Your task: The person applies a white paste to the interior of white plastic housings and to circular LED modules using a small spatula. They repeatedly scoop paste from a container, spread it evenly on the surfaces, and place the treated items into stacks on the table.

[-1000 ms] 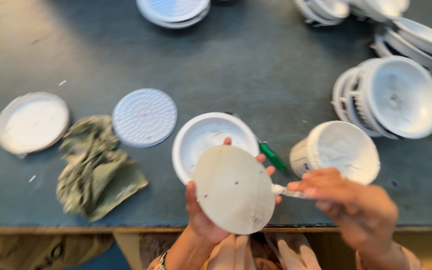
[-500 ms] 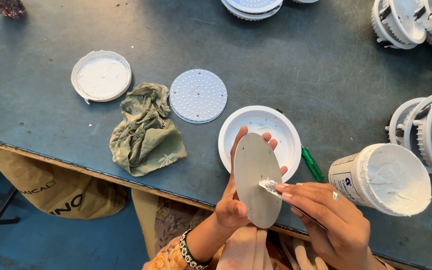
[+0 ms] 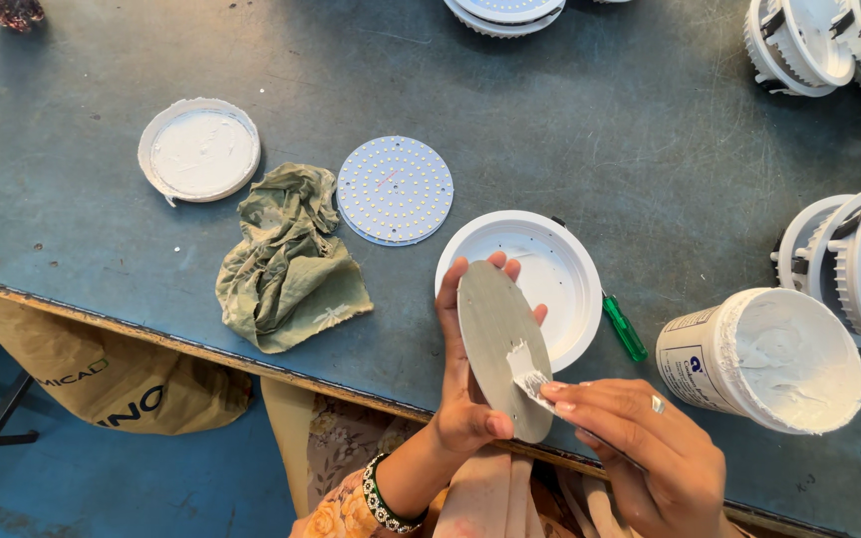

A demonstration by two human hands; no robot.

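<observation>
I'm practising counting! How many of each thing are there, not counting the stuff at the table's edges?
Discs: 2, held disc in left hand, dotted disc
Spreader in right hand: 1
Rag: 1
Lid: 1
Tub: 1
Screwdriver: 1
Dish: 1
Total: 8

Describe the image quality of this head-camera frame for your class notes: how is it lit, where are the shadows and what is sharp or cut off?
Head view: soft, even light on the blue table, no harsh glare; faint shadows beside the green cloth and white housing. Head view: the grey disc, left hand and right hand are sharp. Head view: white fixtures at the top right are cut off by the edge.
</observation>
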